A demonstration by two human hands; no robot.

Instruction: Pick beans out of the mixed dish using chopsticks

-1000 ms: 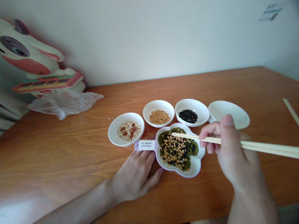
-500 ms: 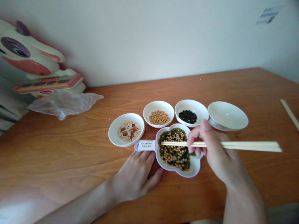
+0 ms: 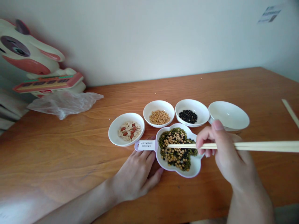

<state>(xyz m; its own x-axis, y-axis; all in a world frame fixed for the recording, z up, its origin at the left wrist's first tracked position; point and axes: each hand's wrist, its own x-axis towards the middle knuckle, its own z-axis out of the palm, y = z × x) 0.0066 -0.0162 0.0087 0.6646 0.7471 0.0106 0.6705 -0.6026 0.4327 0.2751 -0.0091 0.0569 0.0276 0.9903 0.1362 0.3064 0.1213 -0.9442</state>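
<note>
My right hand (image 3: 224, 149) is closed around a pair of pale chopsticks (image 3: 261, 146). Their tips rest among mixed green, black and yellowish beans (image 3: 174, 155) in a lobed white dish with a lilac rim (image 3: 195, 170). My left hand (image 3: 136, 175) lies on the table with fingers stretched beneath the dish's labelled handle (image 3: 146, 145) and thumb apart, close to the dish's side. Behind the dish stand a bowl of yellowish beans (image 3: 149, 109) and a bowl of black beans (image 3: 202, 113). To its left is a bowl of pale and reddish nuts (image 3: 113, 133).
An empty white bowl (image 3: 230, 113) stands at the right end of the row, just beyond my right hand. Another pale stick (image 3: 290, 112) lies at the table's right. A cow-shaped toy (image 3: 44, 59) and a clear plastic bag (image 3: 66, 104) sit at the back left, against the wall.
My right hand has shifted right with the chopsticks, drawing their tips slightly right and down through the beans. A small gap shows near the tips. My left hand and the dish stay put.
</note>
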